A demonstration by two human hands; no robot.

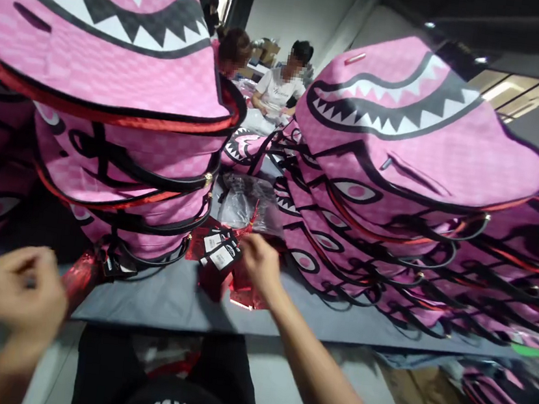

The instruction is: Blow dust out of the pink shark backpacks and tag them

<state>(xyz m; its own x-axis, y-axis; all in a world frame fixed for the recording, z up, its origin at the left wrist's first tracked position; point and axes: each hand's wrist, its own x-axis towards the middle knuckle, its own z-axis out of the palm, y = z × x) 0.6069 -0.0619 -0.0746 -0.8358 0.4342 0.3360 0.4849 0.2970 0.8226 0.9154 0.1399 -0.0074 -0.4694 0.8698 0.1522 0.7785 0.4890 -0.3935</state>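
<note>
My left hand (pixel 26 293) is raised over the table's front edge at the left, fingers curled; whether anything is in them is too small to tell. A red shiny packet (pixel 81 277) lies just beside it. At the centre, my right hand (pixel 258 261) has its fingers pinched by a bunch of red strings (pixel 248 227), beside black tags with white labels (pixel 221 253). Under the tags are dark red pieces (pixel 214 285). What the right fingertips grip cannot be made out.
Tall stacks of pink shark-mouth bags rise at the left (pixel 166 84) and right (pixel 433 150). Clear plastic bags (pixel 250 203) lie between them on the grey table (pixel 153 306). People sit beyond. A cardboard box (pixel 436 403) stands below at the right.
</note>
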